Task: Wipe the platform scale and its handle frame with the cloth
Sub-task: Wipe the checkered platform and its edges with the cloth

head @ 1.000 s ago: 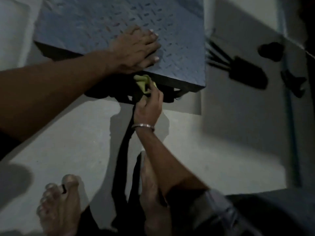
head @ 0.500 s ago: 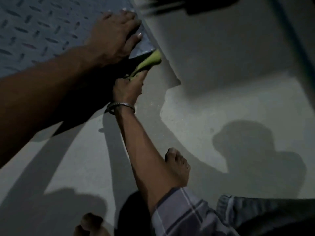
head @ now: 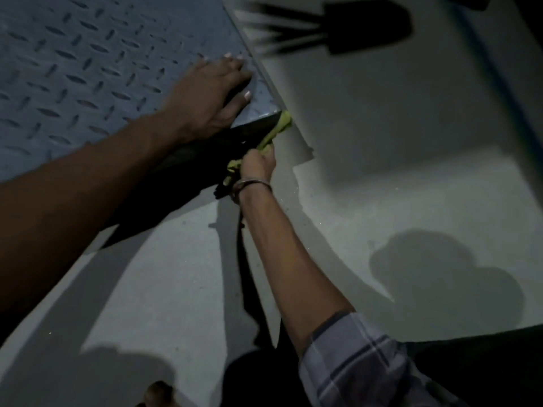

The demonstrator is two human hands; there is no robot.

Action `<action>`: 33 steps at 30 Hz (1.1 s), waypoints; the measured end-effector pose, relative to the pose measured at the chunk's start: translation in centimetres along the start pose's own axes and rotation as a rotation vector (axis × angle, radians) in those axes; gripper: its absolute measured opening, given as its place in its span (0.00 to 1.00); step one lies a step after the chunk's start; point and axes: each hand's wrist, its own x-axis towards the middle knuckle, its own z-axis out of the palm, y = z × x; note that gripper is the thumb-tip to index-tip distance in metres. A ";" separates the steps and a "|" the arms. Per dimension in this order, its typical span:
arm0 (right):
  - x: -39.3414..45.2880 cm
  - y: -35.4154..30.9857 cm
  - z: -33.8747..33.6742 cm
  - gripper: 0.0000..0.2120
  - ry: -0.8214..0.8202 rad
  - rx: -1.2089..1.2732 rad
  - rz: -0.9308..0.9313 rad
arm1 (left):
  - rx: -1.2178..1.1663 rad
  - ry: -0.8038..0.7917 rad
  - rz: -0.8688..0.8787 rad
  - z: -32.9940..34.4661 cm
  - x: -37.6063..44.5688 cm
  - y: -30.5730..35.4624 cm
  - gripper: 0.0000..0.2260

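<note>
Left hand flat, fingers spread, on platform scale corner upper left; right hand fist closed on green cloth under its edge

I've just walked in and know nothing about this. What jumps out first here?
The yellow-green cloth stands out brightest, gripped in the right hand and pressed under the near corner of the platform scale. The left hand lies flat on its diamond-patterned top, near that corner.
</note>
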 end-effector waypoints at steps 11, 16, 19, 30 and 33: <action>0.0 -9.3 1.7 0.32 -0.109 -0.940 -0.412 | 0.279 0.125 -0.325 -4.4 -4.3 -3.2 0.27; 1.0 -8.7 5.5 0.36 -0.216 -1.377 -0.440 | 0.294 0.200 -0.509 -5.6 -5.6 -5.0 0.28; 4.1 -10.7 9.4 0.34 -0.264 -1.360 -0.445 | 0.262 0.226 -0.485 -6.0 -5.1 -5.7 0.28; 2.0 -8.3 6.1 0.40 -0.061 -1.531 -0.490 | 0.340 0.307 -0.376 -6.2 -2.0 -9.6 0.22; 2.7 -8.6 8.7 0.46 -0.136 -1.521 -0.492 | 0.323 0.300 -0.405 -5.4 -1.5 -11.0 0.26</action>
